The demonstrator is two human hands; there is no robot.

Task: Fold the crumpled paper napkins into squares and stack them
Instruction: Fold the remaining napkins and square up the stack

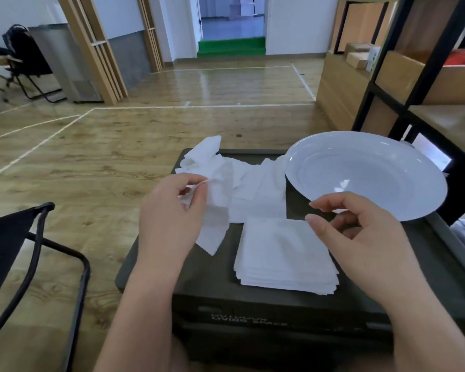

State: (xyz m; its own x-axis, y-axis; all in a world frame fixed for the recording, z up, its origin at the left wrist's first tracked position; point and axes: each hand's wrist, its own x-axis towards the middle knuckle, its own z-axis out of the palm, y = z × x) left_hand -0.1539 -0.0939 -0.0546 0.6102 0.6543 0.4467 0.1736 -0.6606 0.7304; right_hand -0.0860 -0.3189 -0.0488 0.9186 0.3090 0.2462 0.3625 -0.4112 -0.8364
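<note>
The left hand [169, 210] pinched a loose napkin [216, 205], hiding part of it. The right hand [360, 232] hung over the stack [282, 256], fingers curled and holding nothing. The plate [365, 173] covered some crumpled napkins [255, 181].

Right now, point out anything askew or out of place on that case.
The white plate hangs past the black case's right edge. Unfolded napkins sprawl at the back; one droops over the far-left corner. The folded stack looks tidy.

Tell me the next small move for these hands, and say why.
Probably bring the right hand across to take the free edge of the unfolded napkin that the left hand pinches: it hangs limp, the right hand holds nothing, and the folded stack awaits it.
</note>
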